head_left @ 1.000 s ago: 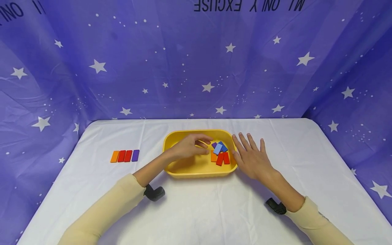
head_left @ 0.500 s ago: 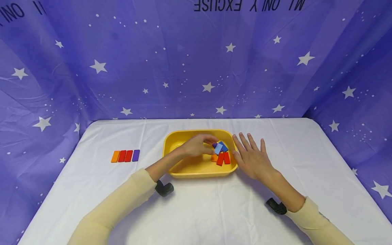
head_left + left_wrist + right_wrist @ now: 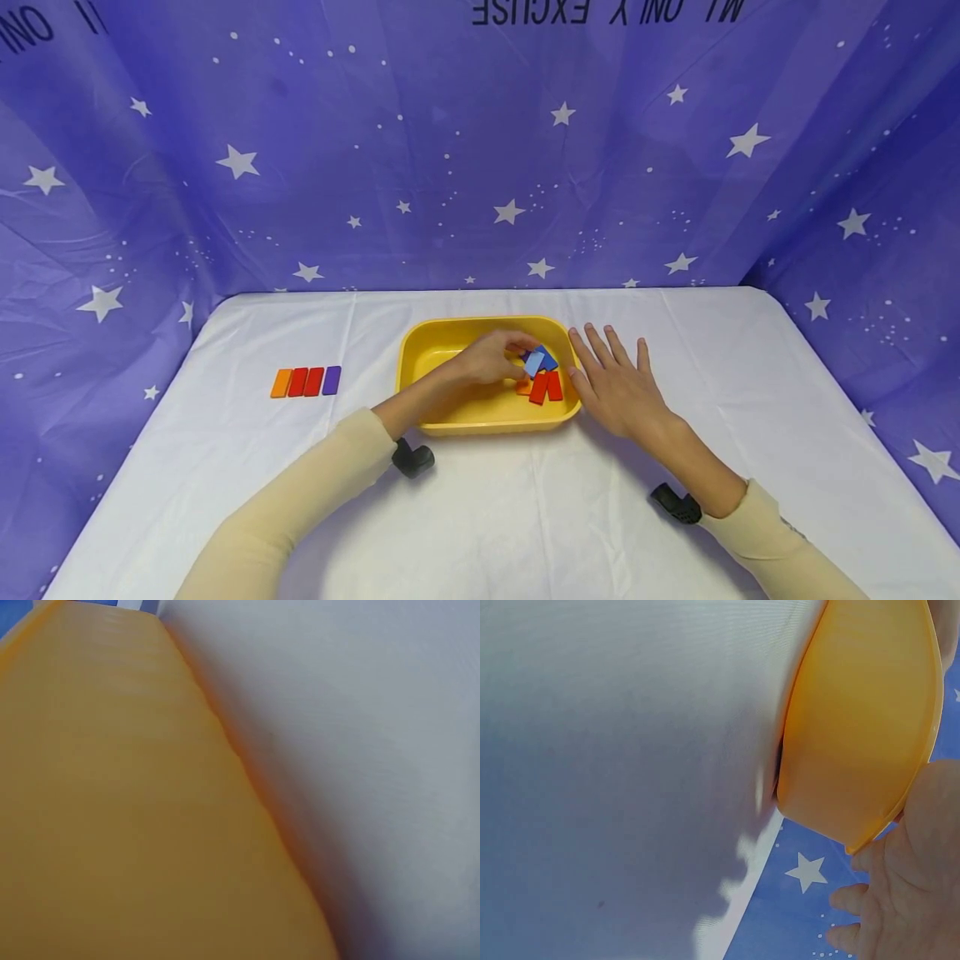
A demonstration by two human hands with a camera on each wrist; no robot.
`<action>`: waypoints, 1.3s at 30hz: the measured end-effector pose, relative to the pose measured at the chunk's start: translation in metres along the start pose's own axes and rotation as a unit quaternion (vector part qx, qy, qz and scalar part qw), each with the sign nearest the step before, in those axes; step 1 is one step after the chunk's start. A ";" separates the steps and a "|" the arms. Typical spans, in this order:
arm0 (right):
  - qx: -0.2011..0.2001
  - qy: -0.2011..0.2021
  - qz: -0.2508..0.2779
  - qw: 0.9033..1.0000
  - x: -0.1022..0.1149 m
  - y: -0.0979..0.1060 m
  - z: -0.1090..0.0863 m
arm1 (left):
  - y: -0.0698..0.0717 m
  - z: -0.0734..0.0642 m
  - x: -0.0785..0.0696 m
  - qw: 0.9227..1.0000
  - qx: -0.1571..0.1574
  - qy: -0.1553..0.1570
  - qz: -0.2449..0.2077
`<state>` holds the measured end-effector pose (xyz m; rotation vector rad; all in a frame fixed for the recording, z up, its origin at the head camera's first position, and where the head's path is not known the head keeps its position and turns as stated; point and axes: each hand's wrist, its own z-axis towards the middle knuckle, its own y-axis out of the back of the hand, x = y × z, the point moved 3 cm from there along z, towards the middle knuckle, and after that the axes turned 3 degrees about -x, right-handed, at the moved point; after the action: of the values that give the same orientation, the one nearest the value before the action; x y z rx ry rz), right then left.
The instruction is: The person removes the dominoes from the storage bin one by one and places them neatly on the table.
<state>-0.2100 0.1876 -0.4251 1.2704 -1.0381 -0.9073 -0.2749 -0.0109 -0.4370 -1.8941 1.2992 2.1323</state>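
In the head view, my left hand [image 3: 491, 358] reaches into a yellow plastic bin [image 3: 480, 429]. Its thumb and fingertips pinch a light blue rectangular tile [image 3: 534, 363] at the top of a small pile. Around that tile lie a dark blue tile [image 3: 548, 359], a purple one mostly covered by my fingers, an orange tile [image 3: 522, 387] and two red tiles [image 3: 539, 389]. My right hand [image 3: 618, 392] has its fingers spread and touches the bin's right end. The right wrist view has this hand [image 3: 922, 870] against the bin's rim; the left wrist view contains only the bin's outer wall [image 3: 127, 787] and cloth.
On the white tablecloth [image 3: 480, 517], left of the bin, stands a row of flat tiles: an orange tile [image 3: 281, 383], two red tiles [image 3: 306, 382] and a purple tile [image 3: 332, 380]. A purple star-patterned curtain [image 3: 450, 167] rises behind and at both sides.
My left hand has moved right inside the bin, from above its middle to the tile pile, and its fingers have closed in on the light blue tile. The right hand has stayed put.
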 end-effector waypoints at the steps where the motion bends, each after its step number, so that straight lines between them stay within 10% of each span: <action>1: 0.001 0.000 -0.002 1.000 0.000 0.000 0.000 | -0.001 0.001 0.001 1.000 0.000 0.002 0.001; 39: 0.003 0.002 -0.001 1.000 0.000 0.000 0.000 | 0.005 -0.006 -0.009 0.999 -0.017 -0.027 0.037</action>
<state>-0.2104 0.1878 -0.4247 1.2777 -1.0368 -0.9035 -0.2707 -0.0133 -0.4264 -1.8137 1.3509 2.2378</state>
